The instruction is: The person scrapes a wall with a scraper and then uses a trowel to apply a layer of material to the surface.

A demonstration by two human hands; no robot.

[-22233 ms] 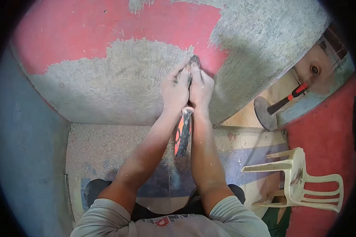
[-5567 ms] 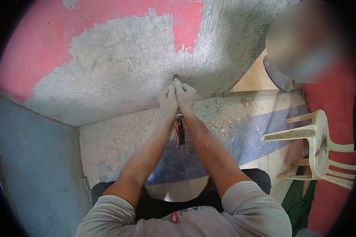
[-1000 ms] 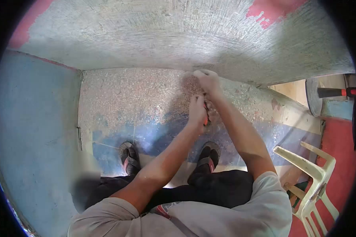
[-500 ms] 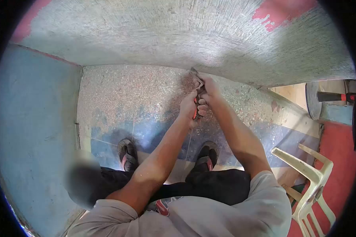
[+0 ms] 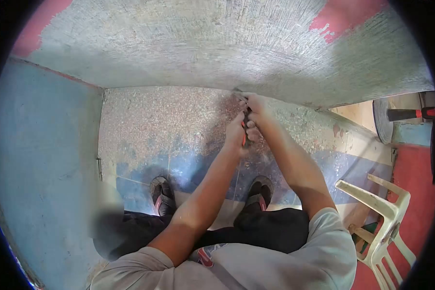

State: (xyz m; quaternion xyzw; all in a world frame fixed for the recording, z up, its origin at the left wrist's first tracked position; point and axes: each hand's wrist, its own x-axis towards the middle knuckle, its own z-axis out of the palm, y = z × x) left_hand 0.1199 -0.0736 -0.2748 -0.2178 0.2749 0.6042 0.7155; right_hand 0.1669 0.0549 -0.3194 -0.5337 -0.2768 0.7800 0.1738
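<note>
Littered floor (image 5: 152,118) lies beneath both hands (image 5: 235,132) (image 5: 258,112) and tool (image 5: 243,134), chair (image 5: 370,197) well apart.

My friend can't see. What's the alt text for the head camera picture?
A person's left hand and right hand grip a tool with a red and black handle near the foot of a rough gray wall with pink patches. Small chips litter the floor, with a pale plastic chair at right.

Scraper (image 5: 247,114), orange-and-black handle (image 5: 244,137), metal head (image 5: 239,92) near foot of rough grey wall (image 5: 193,53).
</note>
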